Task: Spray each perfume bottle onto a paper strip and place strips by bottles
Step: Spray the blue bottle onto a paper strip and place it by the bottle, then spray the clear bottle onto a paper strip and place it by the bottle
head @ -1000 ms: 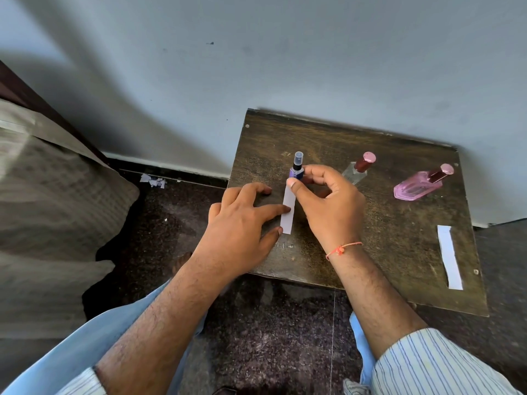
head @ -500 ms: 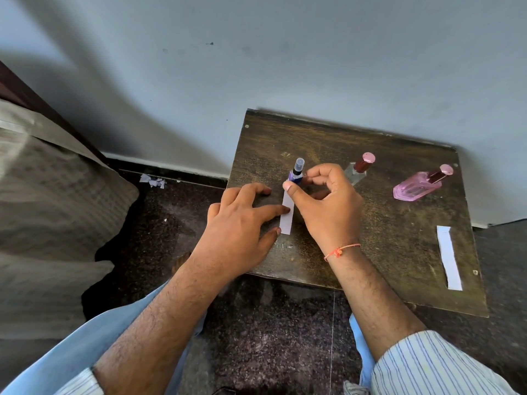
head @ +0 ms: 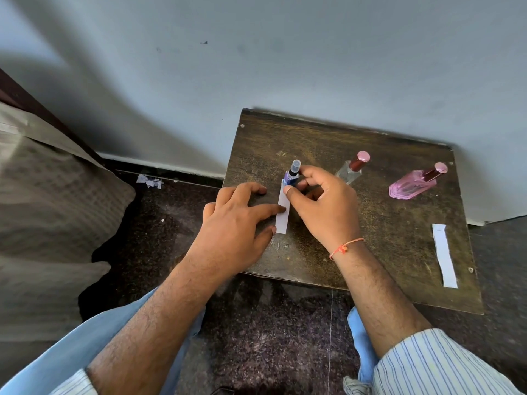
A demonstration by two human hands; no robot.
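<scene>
A small blue perfume bottle (head: 291, 175) with a clear cap stands at the left of the low wooden board (head: 385, 246). A white paper strip (head: 283, 216) lies flat just in front of it, its far end at the bottle's base. My right hand (head: 325, 209) curls around the bottle, index finger at its right side and thumb tip on the strip's far end. My left hand (head: 236, 223) lies flat beside the strip, with its index fingertip and thumb touching the strip's left edge. A clear bottle (head: 350, 171) and a pink bottle (head: 413, 185), both maroon-capped, stand further right.
A second paper strip (head: 445, 256) lies near the board's right edge. The board sits against a pale wall on a dark speckled floor. A beige cushion (head: 42, 218) lies at the left, and paper scraps (head: 149, 181) lie by the skirting.
The blue bottle has shifted slightly left and towards me under my right hand. My right thumb slid down onto the strip's far end. My left hand has barely moved.
</scene>
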